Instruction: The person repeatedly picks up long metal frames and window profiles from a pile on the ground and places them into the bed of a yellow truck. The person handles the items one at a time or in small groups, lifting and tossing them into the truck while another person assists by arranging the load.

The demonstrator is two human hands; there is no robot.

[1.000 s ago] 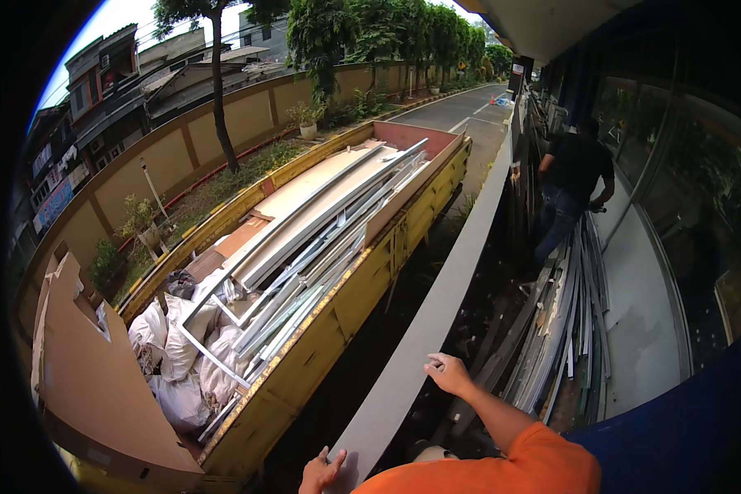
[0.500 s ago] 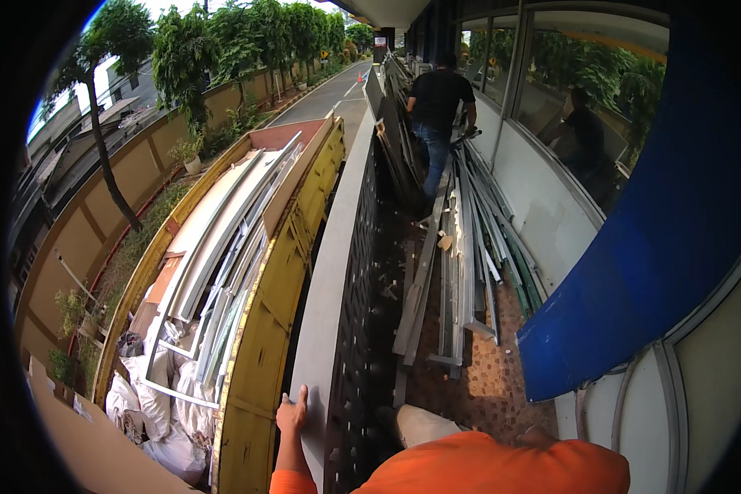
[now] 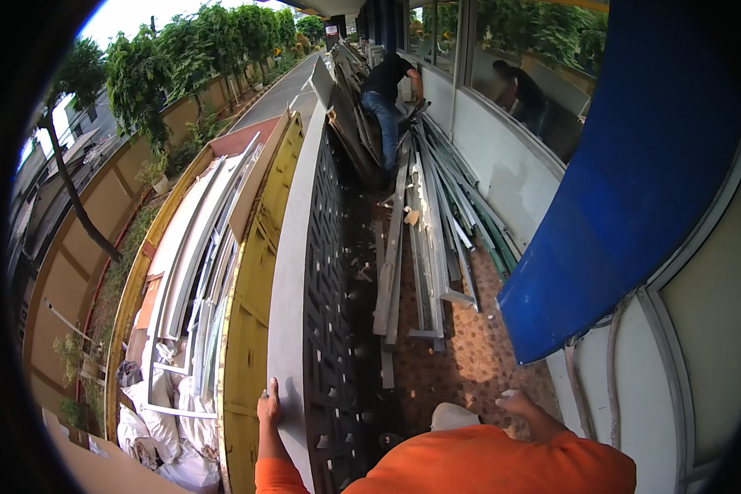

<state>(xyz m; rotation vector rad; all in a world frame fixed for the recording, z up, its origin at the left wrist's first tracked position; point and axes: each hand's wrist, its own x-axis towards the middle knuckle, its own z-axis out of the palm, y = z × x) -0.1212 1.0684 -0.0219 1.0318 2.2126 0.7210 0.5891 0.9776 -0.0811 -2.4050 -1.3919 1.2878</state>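
Observation:
My left hand [image 3: 268, 405] is closed over the outer edge of a long grey ledge [image 3: 286, 321] that tops a dark openwork wall [image 3: 325, 272]. Its thumb lies on the ledge, and the other fingers curl over the side toward the truck. Low on the right, my right hand [image 3: 519, 403] hangs above the brown patterned floor, touching nothing I can see. Its fingers are smeared by motion. Ahead of me on the floor lies a heap of long metal profiles [image 3: 424, 263], grey, white and green.
Beyond the ledge stands a yellow truck bed [image 3: 251, 346] loaded with frames, panels and white sacks [image 3: 156, 424]. Farther along, a person [image 3: 383, 103] in a dark shirt bends over the profiles, beside leaning boards [image 3: 346, 123]. A blue curved panel [image 3: 617, 222] juts out at the right.
My view has shifted right and forward. My right hand has come into sight. My left hand stays on the ledge. The person ahead has bent down lower.

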